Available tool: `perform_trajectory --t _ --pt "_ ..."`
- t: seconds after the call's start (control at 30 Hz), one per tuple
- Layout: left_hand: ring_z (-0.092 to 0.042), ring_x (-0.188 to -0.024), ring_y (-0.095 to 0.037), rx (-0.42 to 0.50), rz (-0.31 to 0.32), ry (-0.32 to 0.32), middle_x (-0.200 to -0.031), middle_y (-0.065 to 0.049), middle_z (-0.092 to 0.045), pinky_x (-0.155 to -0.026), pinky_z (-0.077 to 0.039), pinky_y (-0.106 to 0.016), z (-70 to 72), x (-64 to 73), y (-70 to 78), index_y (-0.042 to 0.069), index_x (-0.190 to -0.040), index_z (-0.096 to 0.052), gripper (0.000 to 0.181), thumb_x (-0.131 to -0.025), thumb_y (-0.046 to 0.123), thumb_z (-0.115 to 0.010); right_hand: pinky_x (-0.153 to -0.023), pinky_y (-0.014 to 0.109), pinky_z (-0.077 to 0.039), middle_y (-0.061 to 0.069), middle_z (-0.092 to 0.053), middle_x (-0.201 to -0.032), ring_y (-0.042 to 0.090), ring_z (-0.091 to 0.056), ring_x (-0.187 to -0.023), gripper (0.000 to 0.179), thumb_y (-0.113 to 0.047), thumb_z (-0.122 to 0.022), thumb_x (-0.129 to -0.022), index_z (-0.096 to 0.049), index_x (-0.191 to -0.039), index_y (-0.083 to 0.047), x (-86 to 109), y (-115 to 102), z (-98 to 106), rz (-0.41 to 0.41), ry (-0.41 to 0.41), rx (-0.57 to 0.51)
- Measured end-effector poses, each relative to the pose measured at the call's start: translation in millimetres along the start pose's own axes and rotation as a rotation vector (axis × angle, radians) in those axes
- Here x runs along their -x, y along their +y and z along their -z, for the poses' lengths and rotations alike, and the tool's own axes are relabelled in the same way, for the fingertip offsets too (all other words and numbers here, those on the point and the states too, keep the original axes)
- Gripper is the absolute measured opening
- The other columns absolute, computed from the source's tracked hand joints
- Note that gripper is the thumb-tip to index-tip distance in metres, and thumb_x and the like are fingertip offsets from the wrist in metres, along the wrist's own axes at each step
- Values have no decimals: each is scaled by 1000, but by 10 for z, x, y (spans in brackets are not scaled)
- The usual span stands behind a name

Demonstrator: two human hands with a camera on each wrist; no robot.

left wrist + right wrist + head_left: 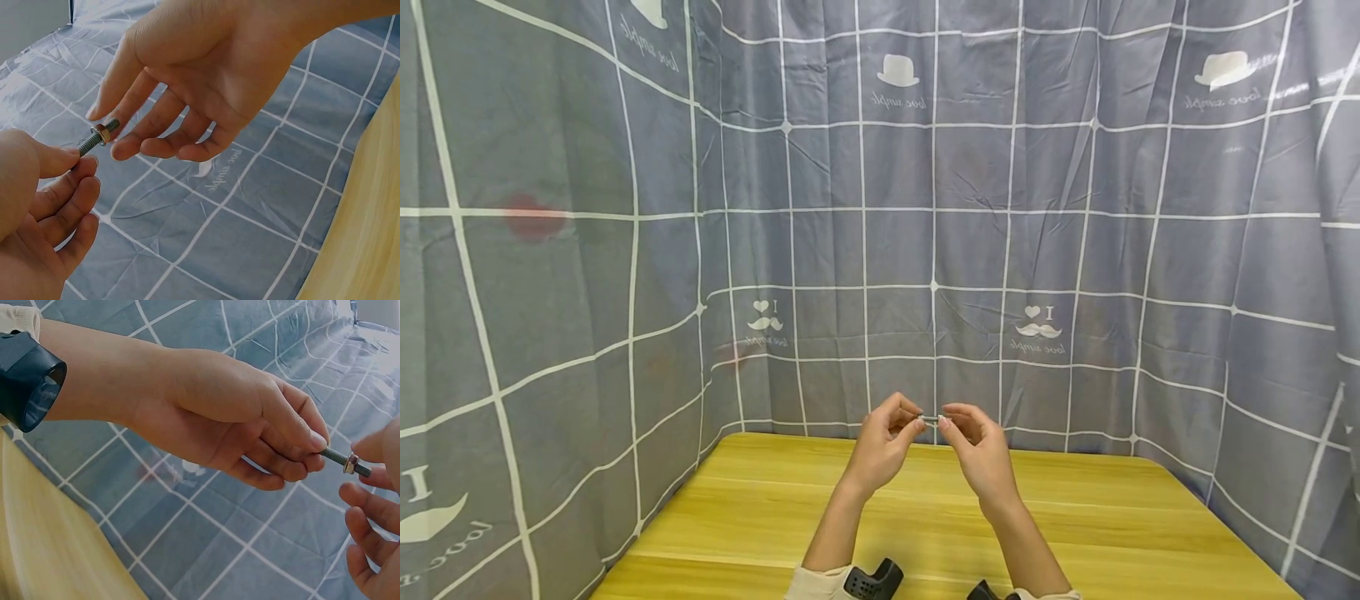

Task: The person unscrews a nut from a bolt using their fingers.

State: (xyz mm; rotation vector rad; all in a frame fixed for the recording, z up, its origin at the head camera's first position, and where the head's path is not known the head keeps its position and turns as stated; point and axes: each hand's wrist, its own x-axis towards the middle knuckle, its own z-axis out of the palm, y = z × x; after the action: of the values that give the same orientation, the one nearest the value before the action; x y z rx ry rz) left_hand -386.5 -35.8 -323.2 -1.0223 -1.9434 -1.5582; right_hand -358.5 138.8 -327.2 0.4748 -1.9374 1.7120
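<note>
My left hand (878,450) pinches a grey threaded bolt (91,146) between thumb and fingertips, covering its near end. A hex nut (101,134) with a wider flange or washer sits on the bolt, and a short bit of thread sticks out past it. From the other side comes my right hand (983,454), its thumb and index finger spread around the nut end. In the right wrist view, the right thumb (370,447) is right at the nut. The other right fingers are loosely bent and hold nothing. Both hands are raised over the table's far part.
Below the hands lies a yellow wood-grain table (760,508). Grey curtains (820,250) with white grid lines hang close behind it and on both sides. A black wrist camera (874,579) is strapped at the left sleeve, another (983,590) at the right.
</note>
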Motion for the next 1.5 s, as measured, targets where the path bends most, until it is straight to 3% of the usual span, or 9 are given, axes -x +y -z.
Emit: perform_trajectory --t 0.2,0.33,0.5,0.63,0.73,0.83,1.07,1.27,1.5 --pt "-72 -94 -23 14 -10 1 -98 -4 -74 -84 -55 -40 0 29 -1 4 -107 -63 3 -104 4 -62 -93 39 -48 11 -72 -108 24 -64 -104 18 -11 -68 -102 -72 -115 1 18 2 -7 15 0 9" --pt "-72 -95 -23 11 -16 -3 -99 -4 -73 -85 -55 -41 2 38 -1 7 -107 -64 4 -104 5 -62 -94 39 -49 14 -71 -116 27 -64 -107 22 -9 -68 -102 -68 -123 -2 27 -5 -10 18 -6 -5" --pt "-72 -95 -23 7 -19 -7 -99 -4 -73 -84 -55 -39 3 34 -7 3 -107 -63 5 -104 7 -63 -95 41 -47 13 -70 -117 27 -64 -109 24 -15 -67 -104 -69 -122 -1 29 2 -10 11 0 4" --pt "-72 -94 -23 4 -12 -4 -98 -4 -74 -83 -54 -38 -4 16 -20 1 -107 -63 5 -104 4 -63 -92 38 -48 11 -71 -109 25 -64 -104 17 -10 -67 -103 -70 -115 1 6 16 -2 16 0 11" --pt "-72 -94 -23 7 -10 1 -98 -5 -74 -83 -55 -38 -11 8 -20 2 -107 -63 4 -104 3 -63 -89 35 -50 16 -70 -113 28 -64 -103 19 -5 -68 -101 -69 -119 0 -4 13 2 29 -12 1" --pt "-72 -93 -22 5 -7 4 -98 -4 -74 -83 -55 -38 -19 -1 -20 2 -107 -63 4 -104 5 -63 -90 35 -51 18 -69 -119 30 -65 -106 23 -8 -68 -102 -67 -124 -1 -5 8 4 34 -21 -1" --pt "-72 -93 -22 1 3 9 -98 -4 -74 -83 -54 -40 -31 -15 -16 2 -106 -64 4 -104 5 -63 -92 38 -48 12 -71 -111 29 -65 -106 19 -11 -66 -103 -70 -117 1 -24 33 21 12 2 0" --pt "-72 -93 -22 6 2 9 -99 -4 -74 -83 -54 -39 -27 -12 -12 5 -106 -64 3 -104 6 -63 -91 35 -51 14 -69 -117 29 -64 -106 20 -9 -67 -102 -68 -121 -1 -20 21 27 21 10 -16" --pt "-71 -92 -23 2 -7 12 -97 -4 -74 -82 -54 -36 -24 -19 -23 3 -106 -64 4 -104 5 -63 -94 34 -49 16 -72 -112 25 -66 -106 21 -17 -66 -104 -71 -116 0 -27 40 27 7 -5 -16"
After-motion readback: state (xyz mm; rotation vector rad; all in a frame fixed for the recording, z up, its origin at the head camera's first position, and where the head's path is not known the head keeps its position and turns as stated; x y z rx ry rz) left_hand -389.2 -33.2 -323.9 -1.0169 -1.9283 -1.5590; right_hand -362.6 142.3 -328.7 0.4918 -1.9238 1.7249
